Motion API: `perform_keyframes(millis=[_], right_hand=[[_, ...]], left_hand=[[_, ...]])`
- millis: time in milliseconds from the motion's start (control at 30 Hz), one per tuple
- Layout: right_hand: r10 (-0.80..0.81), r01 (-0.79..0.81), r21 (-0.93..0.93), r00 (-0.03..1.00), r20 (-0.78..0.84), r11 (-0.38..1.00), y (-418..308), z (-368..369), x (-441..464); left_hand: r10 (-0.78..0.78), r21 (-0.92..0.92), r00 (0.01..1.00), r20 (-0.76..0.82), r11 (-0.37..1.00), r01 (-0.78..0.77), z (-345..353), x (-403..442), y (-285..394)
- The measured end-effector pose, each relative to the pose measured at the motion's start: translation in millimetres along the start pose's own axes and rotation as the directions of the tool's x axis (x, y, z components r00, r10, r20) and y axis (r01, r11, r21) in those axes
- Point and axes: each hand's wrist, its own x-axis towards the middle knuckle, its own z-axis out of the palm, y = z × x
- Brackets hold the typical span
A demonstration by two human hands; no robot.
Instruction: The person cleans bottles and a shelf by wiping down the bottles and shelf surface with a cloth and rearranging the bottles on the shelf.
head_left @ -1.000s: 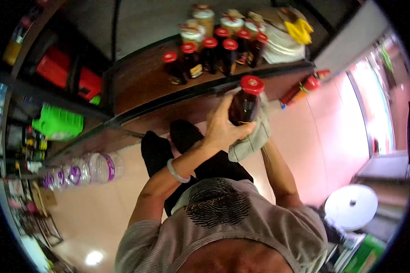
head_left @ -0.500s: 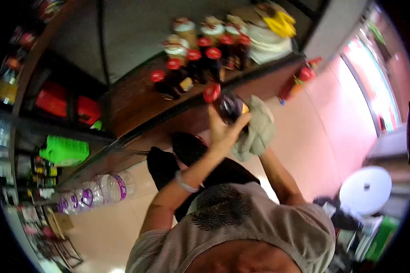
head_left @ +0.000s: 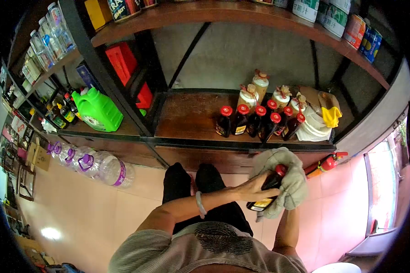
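Note:
My left hand, a pale band on its wrist, is wrapped round a dark bottle with a red cap and a yellowish label. The bottle is tilted, cap up and to the right, in front of my body. A grey-green cloth lies against its far side and around the cap end. Under the cloth my right hand holds it up; its fingers are hidden and only the forearm shows. Several similar red-capped bottles stand on the shelf ahead, with white bottles tied at the neck behind them.
The wooden shelf has an upper board carrying cans. A green jug stands to the left. Large clear bottles lie on the floor. A fire extinguisher is at right, near a yellow cloth.
The view has tilted up, showing more shelf. The bottle and cloth have moved away from the shelf bottles, to the right, and the bottle's cap now points right instead of left.

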Motion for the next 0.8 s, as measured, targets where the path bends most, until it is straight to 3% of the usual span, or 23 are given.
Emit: perform_keyframes(millis=[100, 167, 200, 233, 267, 300, 333, 367, 400, 433, 467, 500, 533, 567, 600, 633, 700, 733, 800], right_hand=[[0.003, 0.079, -0.528, 0.988, 0.153, 0.846, -17.1, 1.3, 2.0], [0.112, 0.036, -0.586, 0.97, 0.215, 0.809, -21.6, 7.8, 3.9], [0.183, -0.036, -0.531, 0.956, 0.227, 0.846, -23.3, 9.9, 3.5], [0.222, -0.199, -0.127, 0.953, 0.207, 0.972, -7.2, 25.2, 3.9], [0.261, -0.308, 0.308, 0.947, 0.187, 0.9, 8.7, 40.2, 4.0], [0.283, -0.333, 0.686, 0.94, 0.19, 0.647, 32.1, 60.9, 6.6], [0.175, -0.208, 0.608, 0.978, 0.114, 0.766, 34.1, 60.3, 2.1], [0.063, -0.072, 0.51, 0.997, 0.036, 0.857, 36.0, 59.7, -2.7], [-0.008, -0.004, 0.294, 0.999, 0.042, 0.956, 41.7, 58.9, -11.5], [-0.079, 0.076, 0.063, 0.996, 0.047, 0.995, 47.3, 58.0, -20.6], [0.055, -0.072, 0.296, 0.996, 0.068, 0.953, 79.5, 71.0, -23.9], [0.126, -0.194, 0.565, 0.98, 0.157, 0.802, 92.9, 79.7, -32.4], [0.195, -0.313, 0.763, 0.95, 0.244, 0.565, 106.4, 88.3, -41.6], [0.174, -0.403, 0.89, 0.912, 0.371, 0.214, 111.4, 94.6, -55.3], [0.118, -0.471, 0.867, 0.863, 0.491, -0.163, 111.2, 98.2, -54.9], [0.246, -0.538, 0.489, 0.805, 0.54, 0.687, 82.5, 92.8, -50.3], [0.223, -0.24, -0.05, 0.78, 0.585, 0.97, 41.7, 89.7, -35.1], [0.211, -0.03, -0.295, 0.767, 0.607, 0.955, 21.3, 88.2, -26.8], [-0.065, 0.029, 0.069, 0.79, 0.61, 0.997, 25.0, 94.6, 1.2]], left_hand=[[-0.135, -0.108, 0.976, 0.174, 0.982, 0.155, -18.5, -5.0, 12.5], [-0.082, -0.147, 0.996, 0.03, 0.986, 0.085, -17.7, -11.8, 15.1], [-0.078, -0.124, 0.996, -0.035, 0.99, 0.073, -18.6, -12.9, 13.8], [-0.107, -0.17, 0.989, -0.103, 0.981, 0.088, -19.0, -12.7, 14.7], [-0.141, -0.214, 0.975, -0.173, 0.971, 0.103, -20.0, -13.0, 15.7], [-0.153, -0.229, 0.971, -0.185, 0.967, 0.109, -20.7, -12.8, 10.7], [-0.115, -0.179, 0.93, -0.35, 0.982, 0.054, -16.8, -11.4, 15.0], [-0.141, -0.133, 0.916, -0.376, 0.986, 0.097, -16.5, -14.1, 19.2], [-0.167, -0.09, 0.898, -0.407, 0.986, 0.143, -16.3, -17.8, 21.2], [-0.079, -0.054, 0.86, -0.504, 0.997, 0.059, -12.7, -18.0, 17.9], [0.008, -0.011, 0.799, -0.601, 1.0, -0.019, -8.2, -17.8, 12.5], [0.093, 0.043, 0.712, -0.696, 0.995, -0.089, -7.1, -19.0, 9.2], [0.079, 0.041, 0.707, -0.703, 0.997, -0.07, -11.2, -21.5, 8.9], [0.067, 0.04, 0.692, -0.718, 0.998, -0.056, -18.9, -24.7, 9.6], [0.056, 0.037, 0.673, -0.738, 0.998, -0.043, -28.9, -27.4, 12.2], [0.021, -0.019, 0.676, -0.736, 0.998, -0.053, -40.8, -32.9, 16.6], [0.022, -0.015, 0.621, -0.783, 0.998, -0.055, -61.5, -56.0, 37.6], [0.02, -0.043, 0.598, -0.801, 0.995, -0.092, -71.1, -71.8, 46.6], [0.018, -0.071, 0.473, -0.881, 0.983, -0.17, -81.8, -113.1, 43.2]])
